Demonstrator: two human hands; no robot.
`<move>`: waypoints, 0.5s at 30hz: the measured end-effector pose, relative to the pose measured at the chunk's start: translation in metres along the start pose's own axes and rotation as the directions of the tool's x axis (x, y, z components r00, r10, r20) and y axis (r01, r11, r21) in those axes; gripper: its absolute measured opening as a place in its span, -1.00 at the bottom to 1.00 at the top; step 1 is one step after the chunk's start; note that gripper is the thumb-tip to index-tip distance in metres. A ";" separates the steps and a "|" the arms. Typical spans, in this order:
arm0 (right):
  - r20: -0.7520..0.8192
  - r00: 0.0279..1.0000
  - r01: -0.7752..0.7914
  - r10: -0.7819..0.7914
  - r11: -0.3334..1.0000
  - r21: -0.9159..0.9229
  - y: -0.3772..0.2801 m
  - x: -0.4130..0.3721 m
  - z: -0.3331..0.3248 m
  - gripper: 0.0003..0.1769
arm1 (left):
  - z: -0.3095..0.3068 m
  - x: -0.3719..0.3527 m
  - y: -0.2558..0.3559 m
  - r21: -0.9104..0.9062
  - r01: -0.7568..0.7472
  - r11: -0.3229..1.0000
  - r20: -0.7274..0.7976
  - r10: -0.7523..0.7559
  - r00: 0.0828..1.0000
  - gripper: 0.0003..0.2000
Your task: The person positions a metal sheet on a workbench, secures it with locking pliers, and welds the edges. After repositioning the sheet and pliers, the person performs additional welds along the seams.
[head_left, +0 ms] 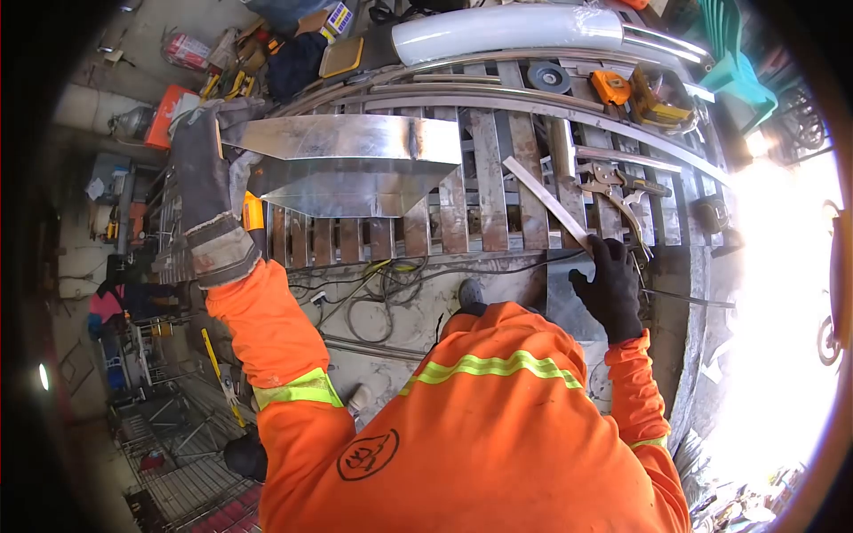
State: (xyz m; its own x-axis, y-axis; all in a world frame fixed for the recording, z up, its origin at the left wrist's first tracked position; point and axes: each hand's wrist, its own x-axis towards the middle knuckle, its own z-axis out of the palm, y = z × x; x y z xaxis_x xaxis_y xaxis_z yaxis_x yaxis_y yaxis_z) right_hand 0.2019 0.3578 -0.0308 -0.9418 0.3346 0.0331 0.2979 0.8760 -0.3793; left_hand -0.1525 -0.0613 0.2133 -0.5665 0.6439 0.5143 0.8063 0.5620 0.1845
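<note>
A folded piece of shiny sheet metal [355, 191] lies across the slatted metal bench [487, 191]. My left hand [211, 164], in a thick grey work glove, is closed at its left end, the fingers partly hidden. Just below that glove a yellow-and-black tool [254, 215] shows in part. My right hand [611, 284], in a thin black glove, is at the bench's front edge, thumb spread away from the fingers. Its fingertips overlap the near end of a flat metal strip [546, 197] that slants over the slats. Locking pliers [613, 182] lie beyond this hand.
At the back are a plastic-wrapped roll [506, 34], a grinding disc [548, 77], an orange tape measure [610, 87] and long metal strips. Cables [382, 298] lie on the floor under the bench edge. Teal plastic chairs [737, 75] stand back right; a wire rack [191, 453] is lower left.
</note>
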 end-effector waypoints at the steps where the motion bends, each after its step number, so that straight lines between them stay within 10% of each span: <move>1: -0.071 0.997 -0.009 0.011 0.999 0.031 -0.001 -0.005 0.007 -0.46 | 0.000 -0.001 0.001 0.000 0.002 1.000 0.002 -0.002 1.000 -0.44; 8: 0.077 0.983 -0.182 0.167 0.944 0.274 -0.007 -0.020 0.003 -0.45 | 0.008 0.008 0.043 0.230 -0.016 0.973 -0.021 0.022 1.000 -0.36; 10: 0.236 0.950 -0.308 0.203 0.722 0.620 -0.029 -0.023 -0.029 -0.52 | 0.011 0.021 0.054 0.219 -0.047 0.975 0.015 0.045 0.999 -0.42; 15: -0.200 0.980 0.156 -0.003 0.636 0.755 -0.049 -0.037 -0.019 -0.51 | 0.026 0.050 0.081 0.453 -0.029 0.891 0.117 -0.027 0.993 -0.38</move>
State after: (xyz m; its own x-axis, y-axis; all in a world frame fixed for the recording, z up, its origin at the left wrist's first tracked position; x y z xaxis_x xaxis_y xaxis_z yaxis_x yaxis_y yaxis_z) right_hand 0.2249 0.3089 0.0037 -0.8926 0.3947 0.2180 -0.0748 0.3472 -0.9348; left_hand -0.1197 0.0301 0.2318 -0.6040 0.6848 0.4076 0.6578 0.7172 -0.2301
